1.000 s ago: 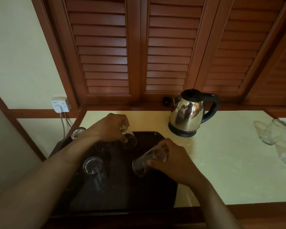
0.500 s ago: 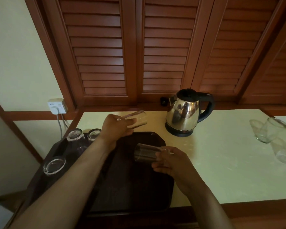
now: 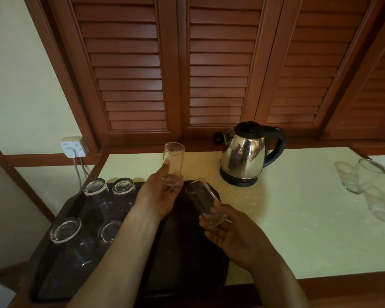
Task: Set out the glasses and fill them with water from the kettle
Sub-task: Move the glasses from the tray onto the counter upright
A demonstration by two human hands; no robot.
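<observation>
My left hand (image 3: 159, 196) holds a clear glass (image 3: 173, 162) nearly upright, mouth up, above the far edge of the dark tray (image 3: 182, 274). My right hand (image 3: 233, 236) grips a second clear glass (image 3: 206, 202) by its base, tilted with the mouth pointing up and left over the tray. Several more glasses stand upside down on the tray's left side, among them one at the front left (image 3: 65, 228) and one at the back (image 3: 123, 186). The steel kettle (image 3: 246, 157) with a black lid and handle sits on its base on the counter, right of my hands.
A cluster of clear glasses (image 3: 362, 181) lies at the right end of the pale counter (image 3: 287, 218). A wall socket with a plugged cable (image 3: 73, 146) is at the left. Wooden louvred shutters (image 3: 209, 70) rise behind the counter.
Both hands have lifted a glass off the tray and turned it from sideways toward upright. The left glass rose higher; the view shifted, showing more glasses on the tray's left.
</observation>
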